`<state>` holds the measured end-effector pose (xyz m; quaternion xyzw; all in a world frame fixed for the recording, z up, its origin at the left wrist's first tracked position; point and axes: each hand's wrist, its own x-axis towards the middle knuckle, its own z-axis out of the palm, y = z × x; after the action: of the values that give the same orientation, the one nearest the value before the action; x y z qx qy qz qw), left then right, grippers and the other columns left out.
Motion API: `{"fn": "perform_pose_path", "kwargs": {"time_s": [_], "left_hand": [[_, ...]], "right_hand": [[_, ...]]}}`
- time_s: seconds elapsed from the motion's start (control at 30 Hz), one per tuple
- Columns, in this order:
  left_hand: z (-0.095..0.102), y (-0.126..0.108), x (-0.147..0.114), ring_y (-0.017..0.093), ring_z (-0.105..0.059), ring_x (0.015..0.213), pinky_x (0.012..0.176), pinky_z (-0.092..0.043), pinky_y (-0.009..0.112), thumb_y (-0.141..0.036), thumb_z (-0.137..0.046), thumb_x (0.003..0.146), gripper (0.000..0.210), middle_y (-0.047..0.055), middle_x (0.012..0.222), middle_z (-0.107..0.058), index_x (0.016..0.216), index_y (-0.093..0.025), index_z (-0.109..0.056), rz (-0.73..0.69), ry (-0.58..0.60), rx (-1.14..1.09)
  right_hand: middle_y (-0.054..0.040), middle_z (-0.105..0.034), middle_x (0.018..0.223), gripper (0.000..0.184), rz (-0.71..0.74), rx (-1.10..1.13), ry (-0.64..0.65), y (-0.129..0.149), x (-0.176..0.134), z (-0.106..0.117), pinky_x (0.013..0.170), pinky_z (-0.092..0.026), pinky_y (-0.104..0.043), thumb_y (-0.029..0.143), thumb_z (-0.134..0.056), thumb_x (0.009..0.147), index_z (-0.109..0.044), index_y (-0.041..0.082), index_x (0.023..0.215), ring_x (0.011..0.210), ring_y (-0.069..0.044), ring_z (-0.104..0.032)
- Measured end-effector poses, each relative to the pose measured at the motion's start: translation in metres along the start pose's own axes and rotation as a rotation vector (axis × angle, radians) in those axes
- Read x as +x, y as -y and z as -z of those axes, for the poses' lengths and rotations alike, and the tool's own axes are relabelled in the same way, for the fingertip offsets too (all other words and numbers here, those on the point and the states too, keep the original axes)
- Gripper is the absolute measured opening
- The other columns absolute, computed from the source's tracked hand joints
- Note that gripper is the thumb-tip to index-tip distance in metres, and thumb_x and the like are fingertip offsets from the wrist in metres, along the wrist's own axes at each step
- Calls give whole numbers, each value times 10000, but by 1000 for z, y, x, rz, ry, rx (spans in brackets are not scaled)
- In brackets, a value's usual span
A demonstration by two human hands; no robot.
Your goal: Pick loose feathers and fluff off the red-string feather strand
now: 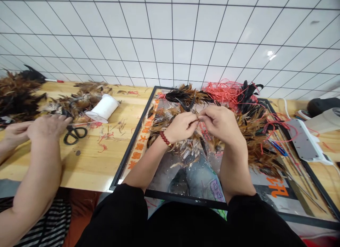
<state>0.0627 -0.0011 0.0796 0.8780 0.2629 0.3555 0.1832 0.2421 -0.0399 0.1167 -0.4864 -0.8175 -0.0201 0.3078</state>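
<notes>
My left hand (183,126), with a dark red bead bracelet (166,139) on its wrist, is closed in a pinch. Its fingertips meet those of my right hand (220,122), which is pinched too. What lies between them is too small to make out. Just below hang or lie pale and brown feathers (189,147), with some red strands (204,130) among them. Behind my hands are a dark feather bundle (183,94) and a heap of red plastic string (223,93). More brown feathers (255,137) spread beside my right wrist.
A black-framed glass panel (132,140) lies under the feathers. To the right are a white power strip (305,140), a blue clip-like tool (278,147) and thin rods. At left, a co-worker's hands (45,128) are near black scissors (75,134), a white thread spool (104,108) and feather piles (18,94).
</notes>
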Motion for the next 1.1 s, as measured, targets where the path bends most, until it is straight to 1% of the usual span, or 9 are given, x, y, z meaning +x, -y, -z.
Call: {"fn": "perform_pose_path", "kwargs": {"time_s": [0.13, 0.27, 0.33, 0.43, 0.53, 0.77, 0.87, 0.93, 1.1], "left_hand": [[-1, -6, 0, 130, -425, 604, 618, -313, 286, -297, -523, 910, 332, -9, 600, -440, 603, -194, -449, 74, -7, -180], [-9, -5, 2, 97, -432, 600, 595, -316, 255, -363, -526, 936, 345, 2, 664, -529, 660, -166, -588, 327, -187, -609], [-12, -5, 5, 67, -369, 544, 531, -268, 235, -390, -589, 907, 301, 4, 724, -570, 717, -159, -622, 471, -321, -879], [-13, -7, 9, 40, -314, 502, 485, -237, 211, -395, -692, 847, 278, 1, 744, -597, 729, -158, -604, 594, -437, -1156], [-12, -8, 11, 41, -350, 513, 481, -274, 195, -391, -732, 825, 290, -9, 685, -570, 708, -153, -617, 607, -514, -1181], [-17, -4, 11, 31, -402, 535, 490, -336, 178, -346, -810, 734, 247, -6, 705, -605, 732, -131, -688, 631, -664, -1209], [-16, -3, 10, 40, -438, 553, 544, -417, 187, -287, -829, 691, 213, -15, 698, -605, 786, -145, -701, 708, -630, -1355], [-14, -4, 9, 60, -463, 565, 608, -479, 229, -284, -817, 690, 216, -16, 681, -582, 812, -157, -692, 736, -519, -1435], [-9, -5, 8, 148, -573, 722, 805, -534, 351, -324, -660, 777, 174, 38, 767, -578, 714, -177, -593, 670, -302, -1357]], "right_hand": [[-29, -731, 785, 161, 34, 130, -3, -3, -1, 3, 697, -462, -304, 176, -571, 895, -712, 206, 825, 742, -181, -666], [-27, -726, 796, 156, -107, 270, -306, -4, 0, 2, 708, -499, -307, 270, -600, 923, -725, 216, 847, 722, -170, -652], [-41, -729, 840, 169, -143, 295, -377, -7, 2, 0, 747, -517, -324, 313, -603, 934, -731, 220, 874, 770, -182, -658], [-75, -742, 988, 191, -81, 331, -293, -9, 4, -4, 861, -529, -363, 340, -591, 949, -740, 227, 989, 939, -211, -674], [-97, -738, 1119, 261, -41, 385, -181, -5, 5, -10, 894, -527, -363, 358, -629, 931, -720, 218, 1132, 1022, -219, -677], [-3, -702, 685, 181, -191, 423, -141, 5, 7, -21, 655, -450, -269, 243, -598, 894, -711, 192, 762, 648, -143, -626], [9, -675, 659, 163, -233, 423, -106, 2, 8, -22, 623, -420, -260, 253, -601, 870, -687, 185, 749, 615, -132, -588], [7, -673, 678, 156, -259, 443, -117, -2, 8, -22, 624, -422, -259, 266, -599, 870, -684, 185, 768, 625, -132, -577], [-1, -663, 706, 149, -278, 501, -206, -7, 8, -21, 636, -441, -267, 277, -591, 888, -660, 192, 788, 642, -137, -565]]}}
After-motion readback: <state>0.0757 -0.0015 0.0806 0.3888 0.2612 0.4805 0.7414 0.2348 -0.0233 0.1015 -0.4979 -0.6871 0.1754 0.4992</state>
